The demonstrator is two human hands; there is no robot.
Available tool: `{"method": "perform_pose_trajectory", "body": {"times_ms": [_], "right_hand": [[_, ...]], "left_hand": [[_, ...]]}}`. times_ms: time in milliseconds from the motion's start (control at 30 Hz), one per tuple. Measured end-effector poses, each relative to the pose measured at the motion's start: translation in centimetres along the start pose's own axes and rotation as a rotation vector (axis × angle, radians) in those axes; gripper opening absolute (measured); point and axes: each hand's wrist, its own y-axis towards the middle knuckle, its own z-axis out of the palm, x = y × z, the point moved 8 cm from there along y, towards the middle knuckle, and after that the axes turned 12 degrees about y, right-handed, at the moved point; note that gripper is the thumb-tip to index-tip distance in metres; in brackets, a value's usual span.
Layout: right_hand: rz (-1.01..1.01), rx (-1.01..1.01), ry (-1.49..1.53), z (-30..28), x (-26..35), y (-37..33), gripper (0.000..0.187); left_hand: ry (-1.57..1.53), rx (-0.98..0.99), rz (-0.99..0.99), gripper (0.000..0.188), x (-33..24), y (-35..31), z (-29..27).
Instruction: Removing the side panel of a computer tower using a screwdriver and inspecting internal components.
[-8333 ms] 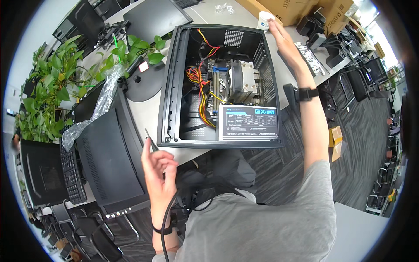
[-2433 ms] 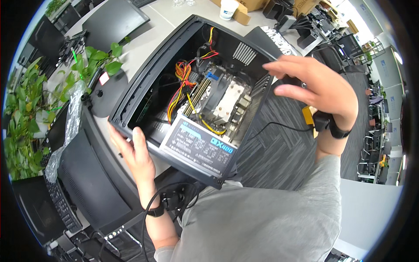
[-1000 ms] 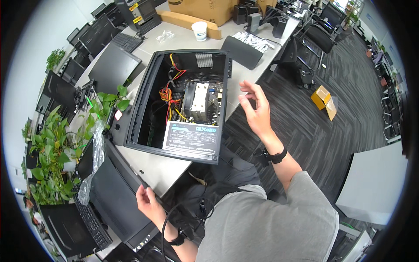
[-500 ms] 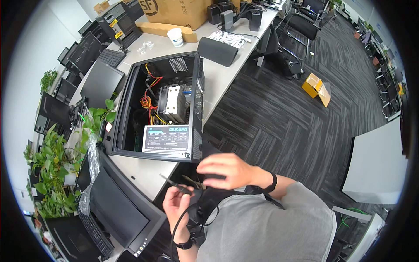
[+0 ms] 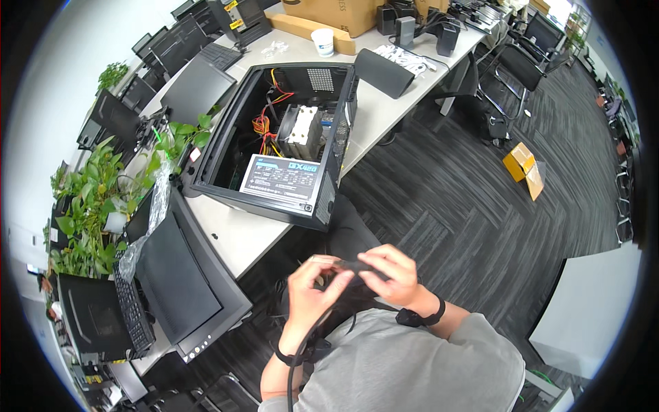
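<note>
My left hand (image 5: pixel 312 292) and my right hand (image 5: pixel 395 276) meet in front of my body, beyond the desk's edge. Between them is a small screwdriver (image 5: pixel 353 266) with a dark handle and a thin shaft. My left fingers and thumb close round its shaft side, while my right fingers pinch the handle; part of it is hidden by the fingers. A black cable (image 5: pixel 300 353) runs down along my left forearm. Ahead on the desk lies an opened black computer case (image 5: pixel 322 218), showing a power supply (image 5: pixel 283 180), a CPU cooler (image 5: pixel 302 130) and red and yellow wires (image 5: pixel 261 127).
A monitor (image 5: pixel 182 275) lies tilted at the left, near leafy plants (image 5: pixel 96 199). Behind the case stand a paper cup (image 5: pixel 322 42), a dark grey box-shaped item (image 5: pixel 384 73) and a large cardboard box (image 5: pixel 329 14). An opened yellow carton (image 5: pixel 522 165) lies on the carpet.
My right hand has come to the screwdriver and now grips its handle. My left hand has risen to the right with it. The view has shifted, so the case appears farther right and higher.
</note>
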Motion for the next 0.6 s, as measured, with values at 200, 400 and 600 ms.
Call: {"method": "perform_pose_trajectory", "body": {"times_ms": [200,400,600], "right_hand": [[0.198,-0.255,0.052,-5.1,-3.5,1.0,0.036],[0.211,-0.283,0.207,-6.2,-5.1,2.8,0.032],[0.257,-0.239,0.222,-5.3,-5.8,5.6,0.03]], "left_hand": [[0.619,-0.484,0.309,0.033,-4.8,4.3,-5.1],[0.601,-0.459,0.367,0.044,-3.9,8.4,-4.4],[0.628,-0.438,0.339,0.046,-2.0,8.4,-5.3]]}}
